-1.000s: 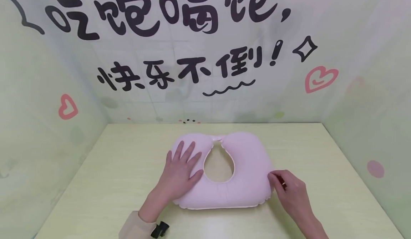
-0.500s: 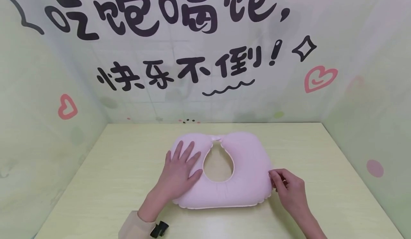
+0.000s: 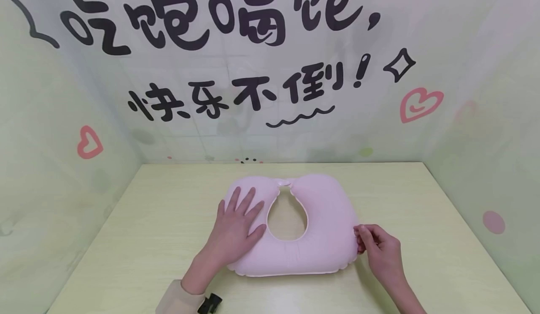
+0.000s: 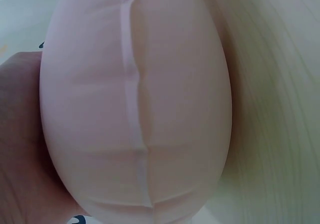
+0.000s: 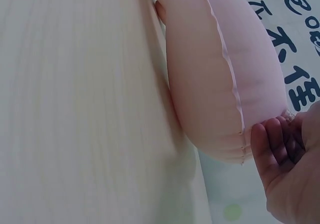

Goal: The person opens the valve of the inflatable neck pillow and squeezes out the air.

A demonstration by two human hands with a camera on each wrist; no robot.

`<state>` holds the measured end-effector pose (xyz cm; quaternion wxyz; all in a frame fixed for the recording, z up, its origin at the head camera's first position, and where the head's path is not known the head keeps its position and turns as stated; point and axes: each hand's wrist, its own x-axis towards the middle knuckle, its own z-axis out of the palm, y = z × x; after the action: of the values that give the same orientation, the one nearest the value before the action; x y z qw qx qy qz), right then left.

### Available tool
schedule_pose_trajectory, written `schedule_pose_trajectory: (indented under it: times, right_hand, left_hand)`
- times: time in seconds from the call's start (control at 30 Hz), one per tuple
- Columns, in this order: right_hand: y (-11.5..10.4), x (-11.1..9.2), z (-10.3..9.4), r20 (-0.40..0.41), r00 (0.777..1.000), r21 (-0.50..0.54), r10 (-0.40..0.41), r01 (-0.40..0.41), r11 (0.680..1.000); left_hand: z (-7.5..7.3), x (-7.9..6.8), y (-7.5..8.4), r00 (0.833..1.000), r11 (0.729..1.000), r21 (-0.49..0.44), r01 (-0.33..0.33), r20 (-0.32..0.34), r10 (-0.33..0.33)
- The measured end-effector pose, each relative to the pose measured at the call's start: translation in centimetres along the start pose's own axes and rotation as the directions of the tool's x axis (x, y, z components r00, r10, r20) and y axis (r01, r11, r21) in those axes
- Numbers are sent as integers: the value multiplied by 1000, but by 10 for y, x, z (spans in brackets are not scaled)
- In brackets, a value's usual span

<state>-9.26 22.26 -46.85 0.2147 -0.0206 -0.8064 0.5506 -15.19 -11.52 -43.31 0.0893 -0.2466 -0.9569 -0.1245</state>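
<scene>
A pink inflatable neck pillow (image 3: 320, 253) lies on the table, plump with air, its seam running round the side. Fingers spread, my left hand (image 3: 237, 232) rests flat on the pillow's left lobe. At the right side, my right hand (image 3: 381, 248) has thumb and fingers brought together against the pillow's edge. The right wrist view shows a small clear valve (image 5: 289, 116) at these fingertips, partly hidden by them, with the other fingers (image 5: 265, 149) curled beside the pillow. In the left wrist view, the base of my left hand (image 4: 20, 139) lies against the pillow's surface.
The pale wooden table (image 3: 147, 239) extends around the pillow. Behind it stands a printed backdrop (image 3: 236, 140) with large black characters, and similar panels rise at both sides. A black clip-like piece (image 3: 209, 303) sits at my left sleeve (image 3: 179, 297).
My right hand's fingers have shifted slightly at the pillow's edge, staying at the same spot. My left hand and the pillow hold their place.
</scene>
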Motion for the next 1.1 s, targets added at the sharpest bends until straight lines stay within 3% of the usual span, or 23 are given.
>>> schedule_pose_trajectory:
  times: [0.23, 0.47, 0.77, 0.87, 1.1]
  right_hand:
    - [-1, -3, 0, 6, 992, 57, 127, -127, 990]
    - [2, -3, 2, -2, 980, 124, 201, -199, 972]
    - [5, -2, 1, 58, 951, 343, 304, -305, 889]
    - [6, -3, 1, 75, 953, 366, 294, -301, 881]
    - [4, -3, 3, 50, 984, 330, 169, -176, 927]
  left_hand:
    - [0, 0, 1, 1000, 1000, 13, 3, 11, -3]
    - [0, -2, 1, 1000, 1000, -2, -1, -9, 1]
    - [2, -2, -1, 1000, 1000, 1, -6, -17, 6]
    - [3, -3, -1, 1000, 1000, 2, -7, -14, 7]
    - [3, -3, -1, 1000, 1000, -13, 1, -10, -1]
